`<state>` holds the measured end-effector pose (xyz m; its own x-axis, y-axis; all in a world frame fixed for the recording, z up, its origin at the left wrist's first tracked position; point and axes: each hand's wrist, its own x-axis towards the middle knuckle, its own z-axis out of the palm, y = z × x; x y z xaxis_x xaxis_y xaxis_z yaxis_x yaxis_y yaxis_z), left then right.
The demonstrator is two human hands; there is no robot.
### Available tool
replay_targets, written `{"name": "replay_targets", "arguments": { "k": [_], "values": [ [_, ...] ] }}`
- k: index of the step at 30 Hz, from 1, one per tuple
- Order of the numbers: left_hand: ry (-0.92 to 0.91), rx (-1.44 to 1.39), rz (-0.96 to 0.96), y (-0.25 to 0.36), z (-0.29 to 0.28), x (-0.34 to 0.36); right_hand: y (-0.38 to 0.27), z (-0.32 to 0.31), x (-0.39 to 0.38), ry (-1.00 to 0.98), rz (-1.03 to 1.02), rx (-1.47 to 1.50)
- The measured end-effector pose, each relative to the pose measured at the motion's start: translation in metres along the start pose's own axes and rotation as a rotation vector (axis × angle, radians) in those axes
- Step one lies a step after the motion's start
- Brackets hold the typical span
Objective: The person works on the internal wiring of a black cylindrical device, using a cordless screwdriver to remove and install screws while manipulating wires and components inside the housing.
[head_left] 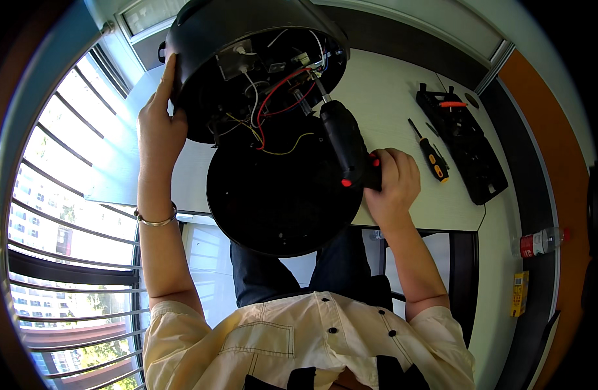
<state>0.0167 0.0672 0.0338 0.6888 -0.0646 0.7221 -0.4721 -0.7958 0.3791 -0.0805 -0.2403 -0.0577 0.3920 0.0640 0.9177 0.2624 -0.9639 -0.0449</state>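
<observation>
Beyond the shirt [260, 338], outstretched left hand [161, 121] touches housing [243, 26], right hand [394, 185] clasps power screwdriver [343, 140].

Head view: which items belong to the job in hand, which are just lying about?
In the job:
black housing, left hand against its side
red wire at its open underside
round black part below it
power screwdriver, in the right hand

Lying about, apparently:
black-and-yellow screwdriver
black tool case (possibly spare tools)
bottle
yellow box
</observation>
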Motion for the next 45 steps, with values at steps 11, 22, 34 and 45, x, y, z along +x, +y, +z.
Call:
{"name": "replay_targets", "arguments": {
  "k": [11,22,34,45],
  "values": [
    [-0.018,-0.005,-0.033,0.004,0.001,0.0,0.005,-0.005,0.006,-0.034,0.02,0.014],
    [0.069,0.039,0.091,-0.004,0.004,-0.001,-0.001,-0.008,0.001,-0.159,0.258,0.23],
    [0.074,0.063,0.096,-0.003,0.005,0.0,-0.007,-0.012,0.006,-0.114,0.239,0.227],
    [-0.004,0.049,-0.042,0.005,0.002,-0.001,-0.004,-0.005,0.002,-0.002,0.083,0.116]
  ]
}}
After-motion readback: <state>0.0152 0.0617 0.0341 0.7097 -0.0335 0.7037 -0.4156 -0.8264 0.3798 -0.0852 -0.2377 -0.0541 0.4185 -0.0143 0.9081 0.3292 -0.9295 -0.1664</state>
